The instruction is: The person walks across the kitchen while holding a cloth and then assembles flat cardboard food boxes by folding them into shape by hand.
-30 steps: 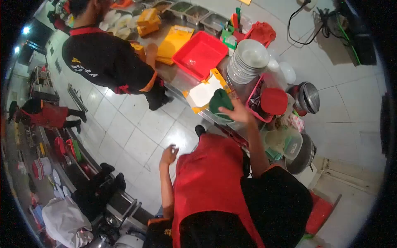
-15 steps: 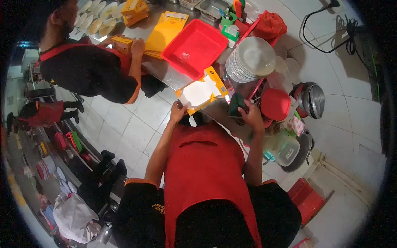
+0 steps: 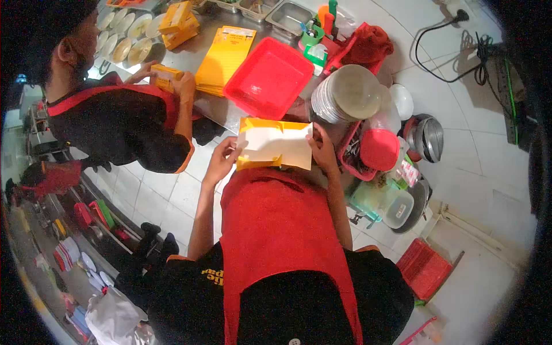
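A partly folded yellow box with a white inside [image 3: 275, 144] is held level in front of the red apron, at the counter's edge. My left hand [image 3: 223, 159] grips its left end, and my right hand [image 3: 323, 150] grips its right end. Just beyond the box lies a red tray [image 3: 268, 78]. Flat yellow cartons [image 3: 223, 60] are stacked to the left of the tray. The green cloth is not visible.
A co-worker [image 3: 121, 121] at the left holds a small yellow box [image 3: 165, 76]. Stacked white plates [image 3: 348, 95], a red-lidded container [image 3: 379, 149] and metal bowls [image 3: 426, 138] stand to the right. Bowls of food [image 3: 140, 50] and yellow boxes [image 3: 179, 24] are at the back left.
My left hand came up to the box. My right hand let go of the green cloth and took the box's right end. The box has turned level and moved nearer to the apron.
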A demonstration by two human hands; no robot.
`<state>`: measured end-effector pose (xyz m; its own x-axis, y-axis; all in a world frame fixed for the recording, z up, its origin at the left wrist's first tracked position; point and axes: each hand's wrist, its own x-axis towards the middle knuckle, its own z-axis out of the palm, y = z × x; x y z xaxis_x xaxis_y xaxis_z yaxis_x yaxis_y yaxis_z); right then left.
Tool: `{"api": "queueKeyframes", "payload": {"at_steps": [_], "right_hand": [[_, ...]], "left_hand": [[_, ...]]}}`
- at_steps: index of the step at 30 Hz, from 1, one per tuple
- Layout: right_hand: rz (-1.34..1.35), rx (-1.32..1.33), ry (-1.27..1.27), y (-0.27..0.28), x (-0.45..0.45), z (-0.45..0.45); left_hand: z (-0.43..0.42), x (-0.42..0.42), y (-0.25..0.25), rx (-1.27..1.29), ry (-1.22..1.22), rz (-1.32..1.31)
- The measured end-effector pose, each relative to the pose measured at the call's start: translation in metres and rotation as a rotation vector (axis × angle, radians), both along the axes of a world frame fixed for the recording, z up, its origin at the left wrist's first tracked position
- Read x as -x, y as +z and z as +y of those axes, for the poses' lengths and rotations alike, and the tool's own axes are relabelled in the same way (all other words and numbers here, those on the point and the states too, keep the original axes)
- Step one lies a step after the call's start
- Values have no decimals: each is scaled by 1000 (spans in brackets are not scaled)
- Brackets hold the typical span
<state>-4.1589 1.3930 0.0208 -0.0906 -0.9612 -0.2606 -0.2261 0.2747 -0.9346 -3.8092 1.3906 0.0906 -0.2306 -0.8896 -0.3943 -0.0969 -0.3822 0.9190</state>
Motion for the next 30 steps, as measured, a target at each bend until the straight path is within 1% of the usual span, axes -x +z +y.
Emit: {"api": "queueKeyframes", "payload": {"at_steps": [1, 2, 3, 4, 5, 6, 7, 9, 10, 11, 12, 13, 14, 15, 16, 17, 18, 20, 21, 23, 24, 26, 27, 28, 29, 30], "right_hand": [[34, 55, 9, 1, -3, -3], [35, 70, 7, 3, -4, -5], [35, 84, 5, 8, -7, -7], [40, 88, 8, 10, -11, -12], [-13, 112, -10, 12, -14, -18], [-67, 131, -26, 15, -18, -21], [-63, 132, -16, 29, -22, -26], [-168, 92, -22, 62, -30, -40], [-179, -21, -117, 70, -36, -44], [-176, -16, -103, 77, -41, -47], [-99, 86, -67, 83, -45, -50], [-121, 29, -124, 97, -53, -54], [-145, -26, -183, 111, -61, -59], [-141, -21, -176, 104, -69, -62], [-257, 64, -241, 94, -75, -65], [-372, 146, -306, 85, -78, -68], [-367, 147, -303, 84, -74, -72], [168, 140, -148, 84, -61, -77], [174, 140, -148, 88, -65, -79], [123, 156, -235, 94, -74, -82], [124, 156, -235, 95, -77, -84], [65, 244, -176, 96, -84, -87], [65, 247, -179, 103, -92, -88], [6, 229, -157, 117, -103, -89], [-52, 211, -136, 129, -112, -91], [-61, 252, -127, 135, -118, -94]], "left_hand": [[-8, -4, -4, 2, 5, 3], [-16, -9, -7, 61, 9, 21], [-23, -10, 0, 119, 12, 39], [-30, -9, 10, 72, 47, 80], [-37, -11, 15, 77, 52, 86], [-45, -14, 17, 152, 99, 58], [-51, -17, 22, 226, 150, 29], [-61, -28, 36, 188, 191, -8], [-65, -30, 42, 108, 304, 47], [-69, -34, 44, 29, 417, 104], [-75, -43, 25, 1, 433, 196], [-78, -45, 16, 5, 444, 199], [-82, -47, 6, 11, 455, 142], [-87, -48, 2, 19, 464, 85], [-93, -45, 23, -25, 358, 221], [-97, -42, 22, -24, 362, 227], [-101, -40, 21, -21, 326, 267], [-108, -36, 18, -12, 257, 346], [-111, -34, 23, -13, 257, 352], [-119, -28, 34, 168, 197, 187], [-121, -23, 36, 168, 197, 189], [-122, -11, 39, 348, 154, -36], [-124, -8, 40, 439, 130, -148], [-127, -6, 37, 539, 41, -280], [-129, -4, 33, 542, 38, -278], [-131, 0, 29, 581, -36, -312]]}}
